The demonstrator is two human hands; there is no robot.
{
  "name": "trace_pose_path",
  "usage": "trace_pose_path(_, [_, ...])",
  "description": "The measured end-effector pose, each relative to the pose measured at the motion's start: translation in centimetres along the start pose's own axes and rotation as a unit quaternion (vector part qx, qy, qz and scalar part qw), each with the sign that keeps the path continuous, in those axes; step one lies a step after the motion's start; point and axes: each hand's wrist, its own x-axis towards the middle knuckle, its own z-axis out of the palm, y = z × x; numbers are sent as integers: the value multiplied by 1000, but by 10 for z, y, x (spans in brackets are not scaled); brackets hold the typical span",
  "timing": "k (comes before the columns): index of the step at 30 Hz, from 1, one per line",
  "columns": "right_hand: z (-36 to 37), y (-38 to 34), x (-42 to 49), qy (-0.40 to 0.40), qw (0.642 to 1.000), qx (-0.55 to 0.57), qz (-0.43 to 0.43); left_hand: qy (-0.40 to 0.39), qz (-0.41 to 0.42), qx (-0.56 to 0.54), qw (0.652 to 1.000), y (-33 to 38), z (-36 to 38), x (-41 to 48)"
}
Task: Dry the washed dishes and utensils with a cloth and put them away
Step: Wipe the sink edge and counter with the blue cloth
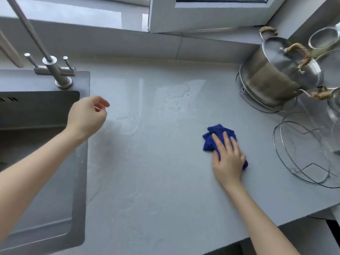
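A crumpled blue cloth (214, 138) lies on the grey countertop (156, 172), right of centre. My right hand (228, 159) presses flat on top of it, fingers spread over the fabric. Hovering above the sink's right rim, my left hand (86, 116) holds nothing, its fingers loosely curled. A steel pot (276, 78) with rope-wrapped handles sits tilted on a wire rack at the back right. Water patches (174, 100) glisten on the counter behind the cloth.
A dark sink (36, 115) with a steel tap (55, 69) fills the left side. An empty wire rack (303, 153) stands at the right edge, with a metal sieve (323, 38) and glassware behind it. The window ledge runs along the back.
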Motion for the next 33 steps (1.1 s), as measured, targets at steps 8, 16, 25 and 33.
trace_pose_path(8, [14,-13,115,-21,967,-18,254,6,10,109,994,-3,1,16])
trace_pose_path(16, [35,-194,43,13,981,46,-188,21,-35,94,995,0,2,26])
trace_pose_path(25, [-8,-100,167,110,895,433,3,42,-62,67,995,-2,-18,41])
trace_pose_path(33, [50,-121,233,0,999,23,-32,65,-98,53,992,-25,-21,37])
